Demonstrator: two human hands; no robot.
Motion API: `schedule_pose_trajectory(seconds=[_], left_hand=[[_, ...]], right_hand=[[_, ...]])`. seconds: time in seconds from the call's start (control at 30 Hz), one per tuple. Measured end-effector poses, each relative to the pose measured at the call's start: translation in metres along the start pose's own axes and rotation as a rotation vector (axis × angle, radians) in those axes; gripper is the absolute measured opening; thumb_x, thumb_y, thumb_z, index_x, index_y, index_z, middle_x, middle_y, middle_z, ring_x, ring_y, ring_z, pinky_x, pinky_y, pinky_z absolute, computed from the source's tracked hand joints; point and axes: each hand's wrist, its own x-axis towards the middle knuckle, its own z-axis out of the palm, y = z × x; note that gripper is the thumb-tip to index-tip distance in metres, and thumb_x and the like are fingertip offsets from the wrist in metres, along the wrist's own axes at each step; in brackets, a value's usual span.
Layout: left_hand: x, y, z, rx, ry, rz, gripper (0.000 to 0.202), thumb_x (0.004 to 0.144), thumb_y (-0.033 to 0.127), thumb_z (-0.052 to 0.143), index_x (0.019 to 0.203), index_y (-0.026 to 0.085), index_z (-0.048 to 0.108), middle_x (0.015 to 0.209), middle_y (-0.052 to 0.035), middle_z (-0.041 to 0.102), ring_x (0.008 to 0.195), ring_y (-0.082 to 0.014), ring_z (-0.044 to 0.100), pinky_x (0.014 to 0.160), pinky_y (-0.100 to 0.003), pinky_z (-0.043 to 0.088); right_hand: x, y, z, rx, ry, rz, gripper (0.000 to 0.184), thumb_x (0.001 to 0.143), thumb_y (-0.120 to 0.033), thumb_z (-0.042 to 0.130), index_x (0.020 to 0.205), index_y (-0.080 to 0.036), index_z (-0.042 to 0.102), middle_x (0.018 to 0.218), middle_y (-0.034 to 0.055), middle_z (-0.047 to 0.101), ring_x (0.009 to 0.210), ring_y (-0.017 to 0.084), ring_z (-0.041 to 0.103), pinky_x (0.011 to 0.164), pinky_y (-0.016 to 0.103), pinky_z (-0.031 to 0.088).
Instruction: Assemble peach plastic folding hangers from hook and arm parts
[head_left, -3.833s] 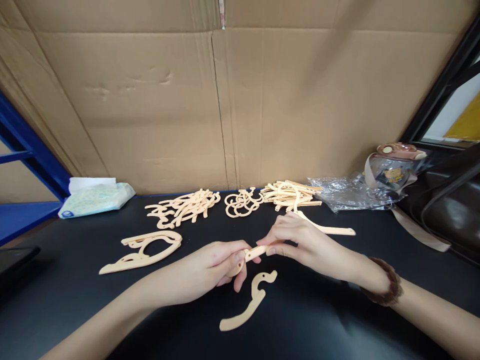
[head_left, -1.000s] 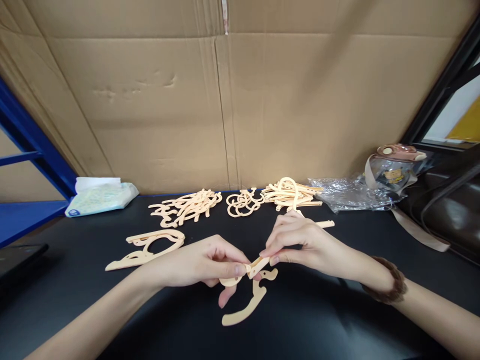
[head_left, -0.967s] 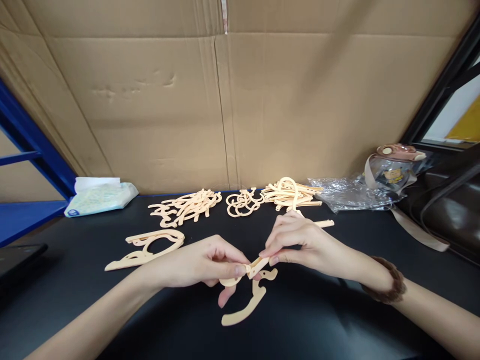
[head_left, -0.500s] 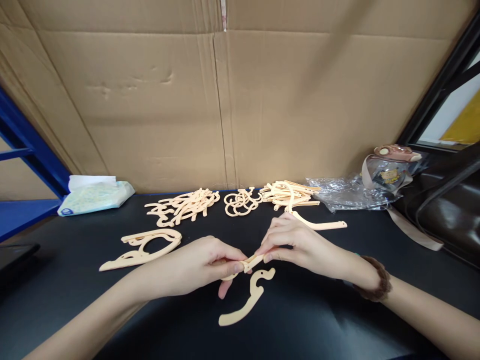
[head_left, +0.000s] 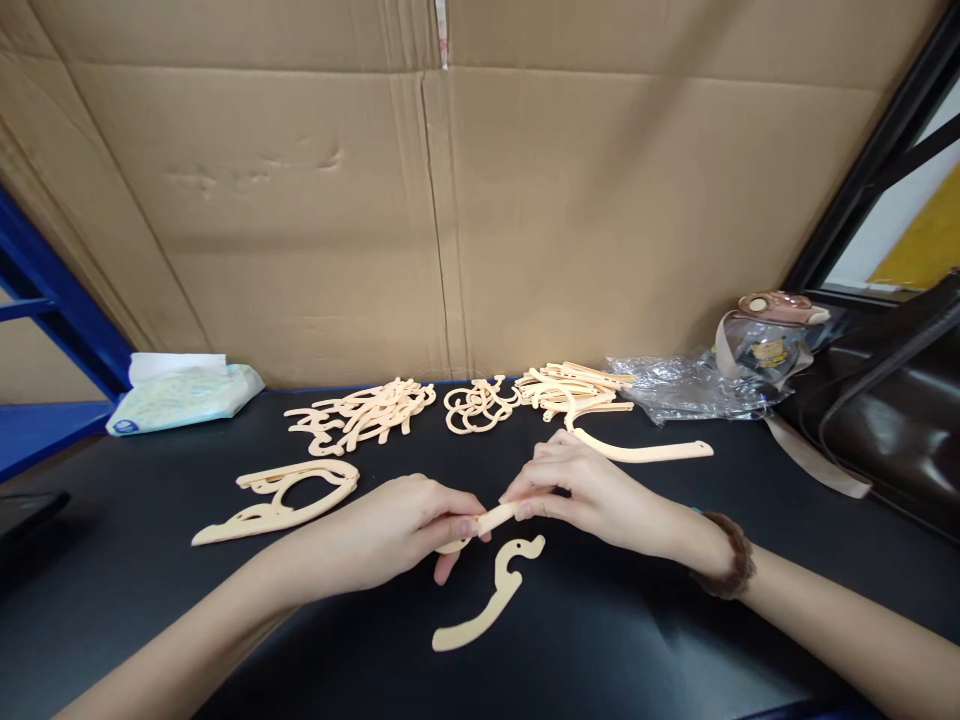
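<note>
The left forearm (head_left: 217, 625) slants in from the lower left, the right forearm (head_left: 847, 612) from the lower right. The left grip (head_left: 405, 525) and right grip (head_left: 577, 490), backs upward, come close together (fingertips near each other), each closed in a thumb-and-finger pinch.

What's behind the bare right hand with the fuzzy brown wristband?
Beyond the right hand lie a smooth cream hook and a long, curved cream bar, with a heap of slim cream strips farther back. Anything directly beneath the hand is covered.
</note>
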Motion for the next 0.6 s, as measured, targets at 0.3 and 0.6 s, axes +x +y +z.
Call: schedule_pose_trajectory(seconds=[0.3, 0.6], left_hand=[[0.004, -0.005, 0.002, -0.074, 0.113, -0.019, 0.033, 0.098, 0.037, 0.033, 0.092, 0.021, 0.061, 0.07, 0.0037, 0.062, 0.066, -0.0123, 0.052, 0.064, -0.023, 0.036], [0.007, -0.014, 0.001, -0.315, 0.15, -0.097, 0.042, 0.097, 0.046, 0.032, 0.126, 0.02, 0.049, 0.075, 0.0019, 0.064, 0.056, -0.0106, 0.04, 0.058, -0.024, 0.036]], right_hand=[[0.001, 0.003, 0.0, -0.039, 0.147, 0.036, 0.017, 0.093, -0.036, 0.055, 0.097, -0.023, 0.066, 0.076, -0.0053, 0.067, 0.074, 0.012, 0.054, 0.073, 0.027, 0.031], [0.0, 0.003, 0.007, -0.144, 0.187, 0.013, 0.016, 0.095, -0.032, 0.053, 0.1, -0.023, 0.065, 0.092, -0.0039, 0.071, 0.079, 0.013, 0.057, 0.074, 0.029, 0.032]])
